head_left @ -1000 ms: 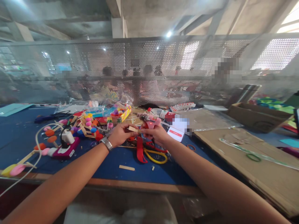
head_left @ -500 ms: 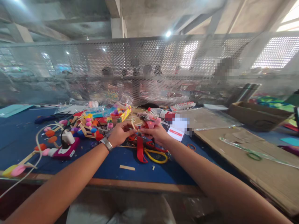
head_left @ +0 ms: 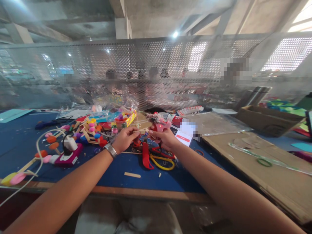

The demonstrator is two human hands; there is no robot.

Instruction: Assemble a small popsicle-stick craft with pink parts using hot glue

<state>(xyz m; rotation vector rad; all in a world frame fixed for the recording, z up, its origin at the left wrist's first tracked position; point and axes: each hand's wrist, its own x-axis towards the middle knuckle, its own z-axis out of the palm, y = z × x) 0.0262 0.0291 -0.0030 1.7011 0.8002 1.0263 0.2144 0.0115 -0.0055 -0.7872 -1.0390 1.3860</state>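
Note:
My left hand [head_left: 125, 140] pinches a thin wooden craft stick piece [head_left: 141, 131] between thumb and fingertips, over the middle of the table. Close beside it, my right hand [head_left: 166, 139] is closed around a pink glue gun [head_left: 162, 126] with a small red light on. The gun's nozzle end points left, near the wood; whether they touch I cannot tell. Below the hands lie a red strip-like tool handle [head_left: 146, 156] and a yellow loop handle [head_left: 162, 164]. One loose craft stick [head_left: 132, 175] lies nearer the table's front edge.
Left of my hands is a pile of craft sticks with coloured pompoms [head_left: 91, 130]. A purple power strip [head_left: 69, 156] with a white plug sits nearby. A lit phone [head_left: 184, 138], a bottle [head_left: 175, 120], cardboard [head_left: 243, 152] and an open carton [head_left: 270, 122] are rightward.
The wood in my left hand was held level, then tipped upward, and now lies nearly level again. My right hand has shifted slightly, and more of the glue gun shows.

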